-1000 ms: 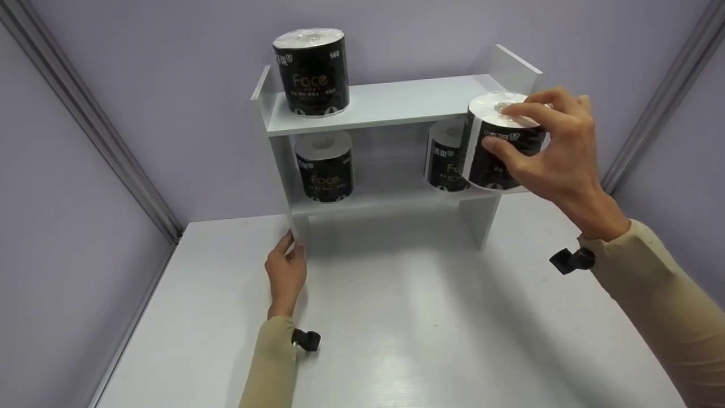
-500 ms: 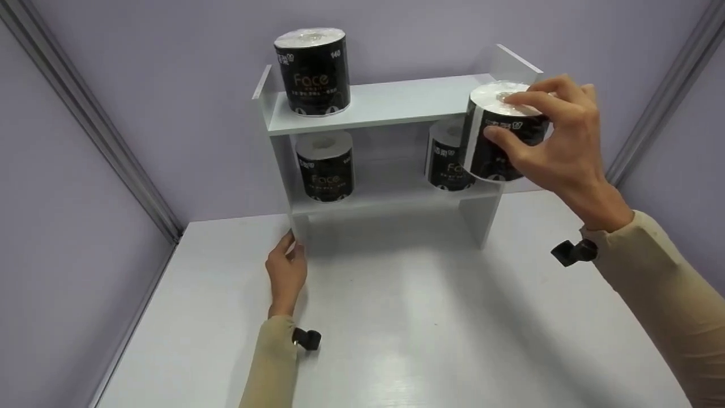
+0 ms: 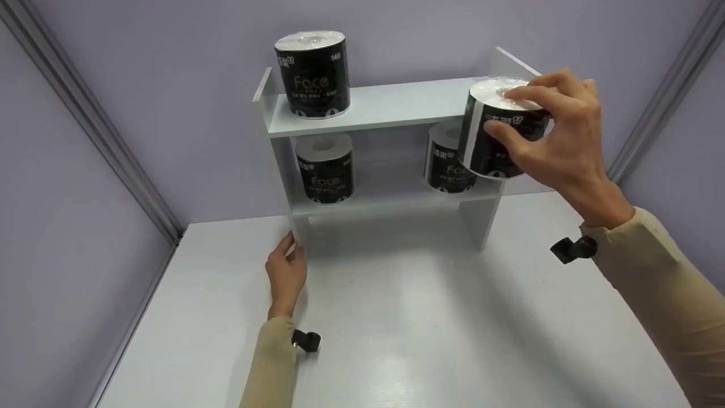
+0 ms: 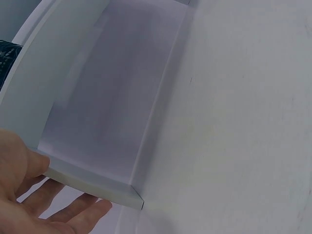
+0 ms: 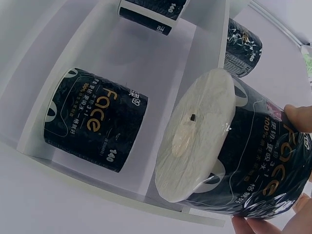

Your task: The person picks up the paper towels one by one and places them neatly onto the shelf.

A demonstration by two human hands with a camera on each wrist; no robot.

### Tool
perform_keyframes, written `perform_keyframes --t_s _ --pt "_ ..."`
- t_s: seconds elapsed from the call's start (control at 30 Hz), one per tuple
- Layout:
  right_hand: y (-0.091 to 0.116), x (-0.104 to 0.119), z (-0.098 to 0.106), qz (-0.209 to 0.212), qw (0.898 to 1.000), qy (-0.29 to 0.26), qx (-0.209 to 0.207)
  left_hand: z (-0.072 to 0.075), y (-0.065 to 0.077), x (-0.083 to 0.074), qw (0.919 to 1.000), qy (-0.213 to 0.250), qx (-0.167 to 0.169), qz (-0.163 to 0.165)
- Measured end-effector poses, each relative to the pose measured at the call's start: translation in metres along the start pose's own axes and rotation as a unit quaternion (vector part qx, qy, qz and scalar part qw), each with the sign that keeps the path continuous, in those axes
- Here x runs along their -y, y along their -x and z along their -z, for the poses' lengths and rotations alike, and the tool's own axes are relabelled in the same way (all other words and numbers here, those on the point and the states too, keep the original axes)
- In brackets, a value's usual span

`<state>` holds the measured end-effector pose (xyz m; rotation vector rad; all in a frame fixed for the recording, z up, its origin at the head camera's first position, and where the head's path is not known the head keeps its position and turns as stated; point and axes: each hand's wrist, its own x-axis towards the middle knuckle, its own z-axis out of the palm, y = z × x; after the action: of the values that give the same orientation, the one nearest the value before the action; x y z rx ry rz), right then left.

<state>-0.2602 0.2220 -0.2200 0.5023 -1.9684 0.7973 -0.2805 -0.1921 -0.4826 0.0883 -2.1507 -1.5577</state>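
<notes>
My right hand [image 3: 563, 133] grips a black-wrapped toilet paper roll [image 3: 478, 139] with thumb and fingers. That roll hangs in the air before the right end of a white two-tier shelf [image 3: 391, 107]; the right wrist view shows its plastic-covered white end. Low on the shelf's left side panel, my left hand [image 3: 286, 275] holds the board, thumb on one face and fingers on the other in the left wrist view. One roll [image 3: 314, 79] stands on the top tier at left. On the lower tier stand a left roll [image 3: 325, 170] and a right roll [image 3: 444, 164], the latter partly hidden.
The shelf stands on a white table [image 3: 362, 328] against a pale purple back wall [image 3: 396, 34]. A short side panel [image 3: 512, 62] rises above the top tier at right. Metal frame posts [image 3: 96, 119] edge the side walls.
My right hand has lifted the toilet paper roll a little, mostly in the first half second. The left hand and the shelved rolls stay where they were.
</notes>
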Motion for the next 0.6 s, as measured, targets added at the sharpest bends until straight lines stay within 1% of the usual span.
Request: perform_keyframes --t_s 0.13,0.4,0.6 --pt "-0.0026 0.0019 -0.0003 0.002 1.000 -0.001 -0.003 -0.0008 -0.0003 0.0011 1.0000 -0.006 -0.003 -0.003" --pt "-0.0073 0.0057 0.0002 0.009 1.000 -0.007 -0.008 0.0020 0.0004 0.0002 0.9999 -0.004 0.009 0.014" --pt "-0.0099 0.0083 0.0017 0.005 1.000 -0.005 -0.008 0.0038 0.0001 0.0008 0.9997 -0.012 0.006 0.019"
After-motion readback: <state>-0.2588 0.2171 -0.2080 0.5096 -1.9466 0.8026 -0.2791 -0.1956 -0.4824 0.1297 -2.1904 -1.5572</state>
